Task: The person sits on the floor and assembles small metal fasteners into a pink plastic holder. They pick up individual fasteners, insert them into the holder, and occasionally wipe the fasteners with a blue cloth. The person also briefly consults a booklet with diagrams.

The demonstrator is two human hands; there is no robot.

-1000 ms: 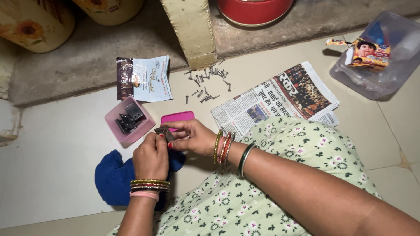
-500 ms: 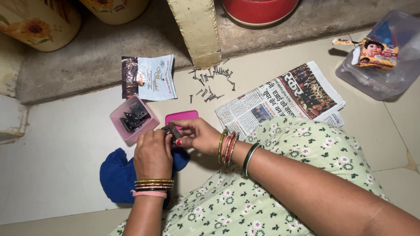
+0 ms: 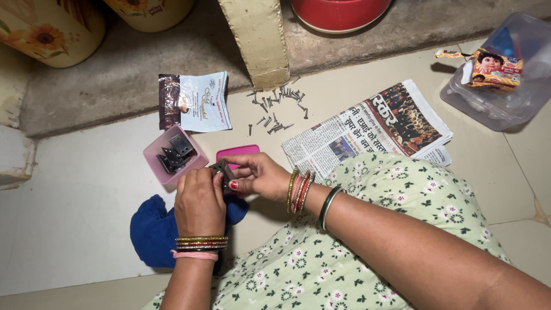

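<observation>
A small dark metal hinge (image 3: 222, 169) sits pinched between both hands just above the floor, in front of the pink lid (image 3: 237, 152) and beside the pink box (image 3: 154, 154). Against the picture half a second earlier it has barely shifted, only tipped a little and come slightly nearer the box; a second ago it was held lower and more to the left. The left hand (image 3: 199, 202) is closed into a loose fist with its fingertips pressed on the hinge's near side, and the right hand (image 3: 256, 176) pinches the other side between thumb and forefinger, much as before. The pink box holds more dark hinges (image 3: 174, 152). Under the left wrist lies a blue cloth (image 3: 150, 231). Beyond the box lies a flat rectangular pouch (image 3: 196, 101), brown along its left strip and pale blue-white elsewhere, unchanged in place. Near the foot of a cream post (image 3: 258, 40) a scatter of small dark screws (image 3: 277, 104) lies on the floor. To the right lies a folded newspaper (image 3: 367, 129), and farther right a clear plastic tub (image 3: 498, 97) with a yellow and red snack wrapper (image 3: 492, 68) on it.
</observation>
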